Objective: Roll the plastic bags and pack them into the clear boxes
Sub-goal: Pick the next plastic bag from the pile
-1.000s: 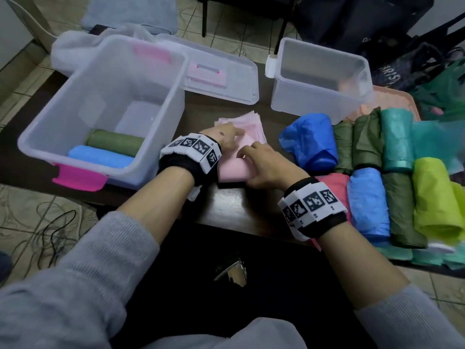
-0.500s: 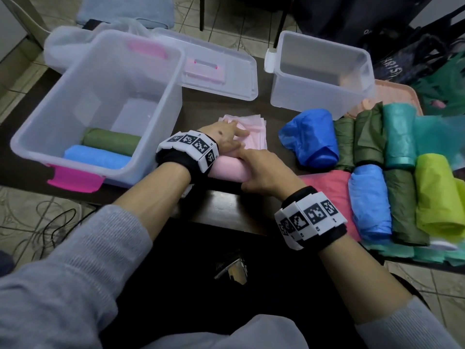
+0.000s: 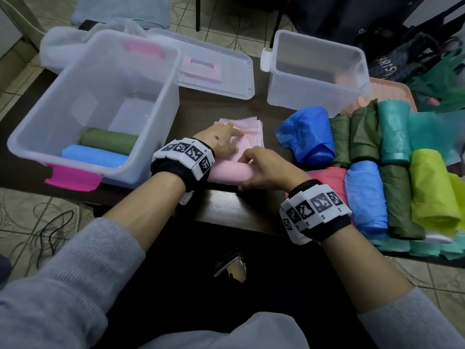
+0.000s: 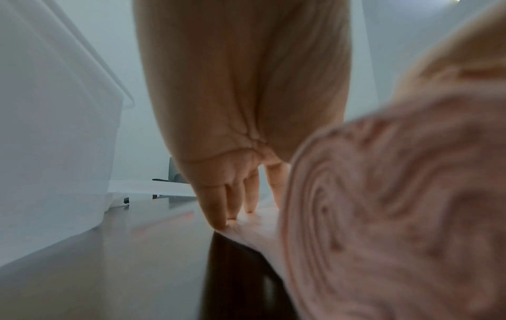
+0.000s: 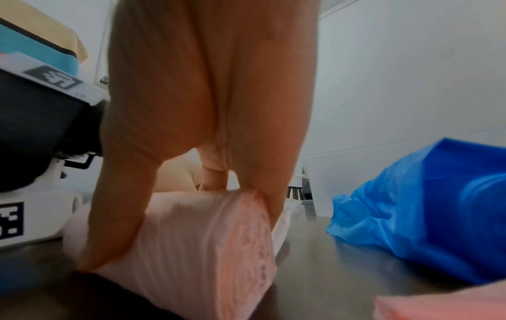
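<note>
Rolling one pink bag [image 3: 227,172], two hands, two rolls boxed.

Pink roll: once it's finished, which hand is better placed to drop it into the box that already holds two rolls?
Probably the left hand. It rests on the pink roll right beside the big clear box; the right hand grips the roll's far end and would have to cross over.

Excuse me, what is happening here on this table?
A person is rolling a pink plastic bag on the table. The right hand grips the rolled part; the left hand presses the flat part with straight fingers. The large clear box holds a green roll and a blue roll.
</note>
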